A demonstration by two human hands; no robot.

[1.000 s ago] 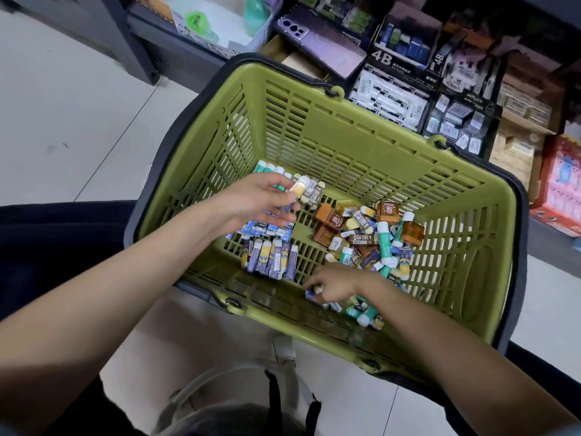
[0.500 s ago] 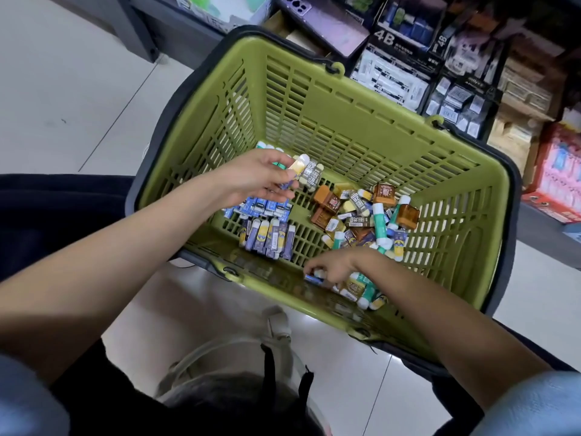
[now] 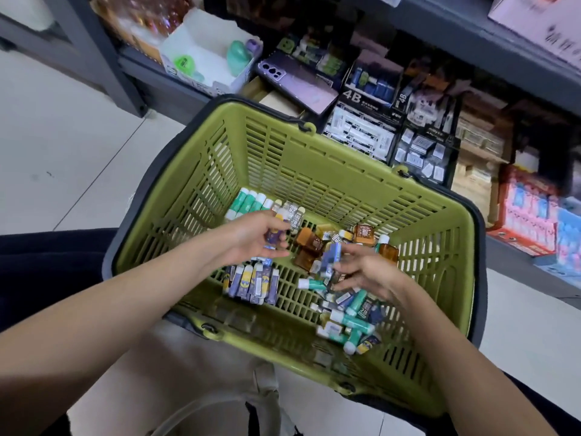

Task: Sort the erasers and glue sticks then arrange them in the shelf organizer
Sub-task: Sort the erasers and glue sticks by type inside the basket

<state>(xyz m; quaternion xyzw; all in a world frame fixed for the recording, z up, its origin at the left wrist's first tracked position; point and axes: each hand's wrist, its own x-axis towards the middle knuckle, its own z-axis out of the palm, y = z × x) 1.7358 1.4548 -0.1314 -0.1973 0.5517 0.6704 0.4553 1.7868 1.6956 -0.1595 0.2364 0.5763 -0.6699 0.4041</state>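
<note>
The mixed pile (image 3: pixel 345 313) of erasers and glue sticks lies at 5 o'clock in the green basket (image 3: pixel 314 171). Your right hand (image 3: pixel 367 272) pinches a blue piece (image 3: pixel 330 258). Your left hand (image 3: pixel 254 237) curls round a purple one (image 3: pixel 273 239). Lay each flat beside its own kind, like the purple row (image 3: pixel 251 283) at 7 o'clock.

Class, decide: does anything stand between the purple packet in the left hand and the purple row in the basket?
Nothing visible blocks it. The left hand holds the purple packet above the purple row; blue packets lie flat between.
</note>
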